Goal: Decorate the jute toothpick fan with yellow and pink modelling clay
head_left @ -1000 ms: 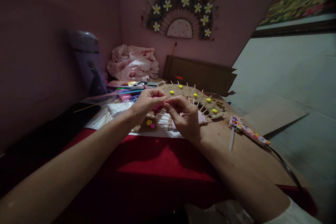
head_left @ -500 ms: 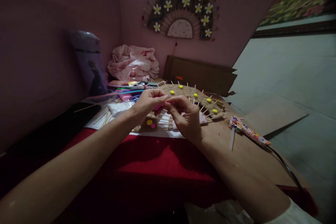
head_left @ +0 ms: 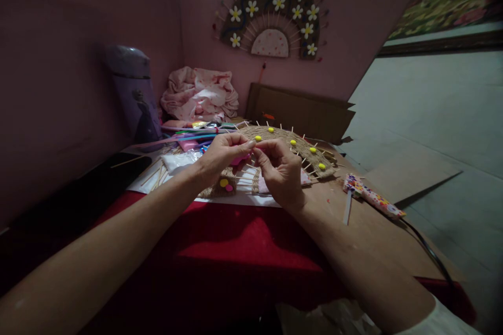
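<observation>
My left hand (head_left: 225,159) is closed, with a bright pink piece (head_left: 240,159) of soft-looking material under its fingers. My right hand (head_left: 281,172) pinches thumb against forefinger right beside the left fingertips; whatever lies in that pinch is too small to make out. Behind and below the hands rests an arched fan shape (head_left: 277,135) wrapped in brown twine, with yellow ovals on it and thin sticks poking from its edges. Its left end (head_left: 216,187) bears a yellow dot and a pink dot. A pale spotted half-round (head_left: 304,178) is partly hidden by my right hand.
A flower-patterned glue gun (head_left: 373,201) with a black cord lies on brown cardboard (head_left: 353,251) at right. Loose sticks (head_left: 159,175), a plastic bag (head_left: 178,161) and coloured craft strips (head_left: 188,131) are at left. Behind stand a purple cylinder (head_left: 135,97), bundled cloth (head_left: 200,93) and folded cardboard (head_left: 298,110).
My right fingertips have shifted slightly up and to the right, and the sticks beneath show a little more. My left hand has barely moved.
</observation>
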Available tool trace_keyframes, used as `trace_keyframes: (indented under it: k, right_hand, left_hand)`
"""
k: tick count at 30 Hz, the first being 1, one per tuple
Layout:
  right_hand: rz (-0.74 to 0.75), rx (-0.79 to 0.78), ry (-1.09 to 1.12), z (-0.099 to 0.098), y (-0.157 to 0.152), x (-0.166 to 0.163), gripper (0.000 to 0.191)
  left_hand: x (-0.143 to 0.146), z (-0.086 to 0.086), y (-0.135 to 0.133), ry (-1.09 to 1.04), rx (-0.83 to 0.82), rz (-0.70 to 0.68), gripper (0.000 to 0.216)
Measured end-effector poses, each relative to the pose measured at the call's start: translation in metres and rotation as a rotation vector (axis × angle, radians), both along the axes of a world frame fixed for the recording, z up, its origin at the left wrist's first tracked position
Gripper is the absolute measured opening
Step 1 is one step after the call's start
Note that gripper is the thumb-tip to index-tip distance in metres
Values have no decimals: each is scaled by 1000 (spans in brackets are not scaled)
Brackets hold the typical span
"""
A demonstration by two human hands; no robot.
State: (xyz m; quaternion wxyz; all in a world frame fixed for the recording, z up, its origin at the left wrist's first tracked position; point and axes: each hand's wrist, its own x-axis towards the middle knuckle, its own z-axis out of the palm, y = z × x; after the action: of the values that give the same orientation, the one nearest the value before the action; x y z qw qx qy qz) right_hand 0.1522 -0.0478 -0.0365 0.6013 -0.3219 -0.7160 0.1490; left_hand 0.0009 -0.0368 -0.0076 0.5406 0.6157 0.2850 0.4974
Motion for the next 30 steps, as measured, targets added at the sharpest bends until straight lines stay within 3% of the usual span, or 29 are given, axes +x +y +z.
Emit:
trace_keyframes:
  k: [30]
  right_hand:
    - [29,12,-107,1,1,1,8]
  left_hand:
    - [1,1,-1,17,10,11,37]
